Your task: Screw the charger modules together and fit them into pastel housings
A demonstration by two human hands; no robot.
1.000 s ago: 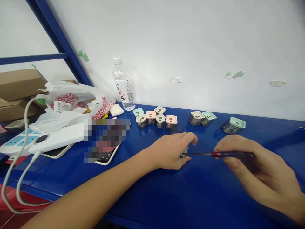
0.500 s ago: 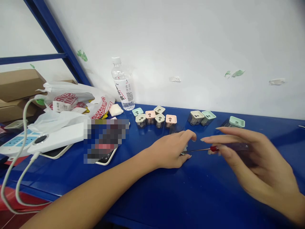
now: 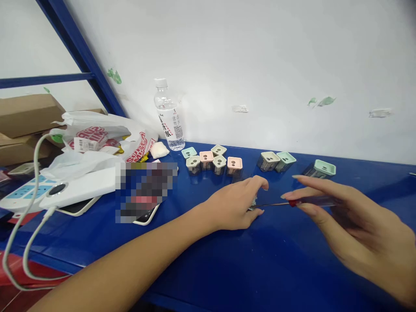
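Note:
My left hand [image 3: 238, 204] is closed, resting low over the blue table, its fingers curled round a small pale pencil sharpener part [image 3: 254, 202] that they mostly hide. A screwdriver [image 3: 292, 203] with a red-collared, clear handle lies in my right hand [image 3: 360, 229], between thumb and fingers. Its thin shaft points left, and the tip meets the part at my left fingers. Beyond my hands stand several two-hole pencil sharpeners with dark see-through bodies: a pink-topped one [image 3: 234, 163], a cream-topped one [image 3: 269, 160] and a mint-topped one [image 3: 324, 168] among them.
A water bottle [image 3: 169, 117] stands against the white wall. On the left are a plastic bag [image 3: 97, 130], a white power bank [image 3: 81, 186] with a cable, a power strip [image 3: 19, 195] and cardboard boxes [image 3: 29, 112]. A phone [image 3: 147, 216] lies partly under a blurred patch.
My right fingers have closed in around the screwdriver's handle, the forefinger and thumb nearer its red collar. My left hand keeps its hold. The view has shifted slightly.

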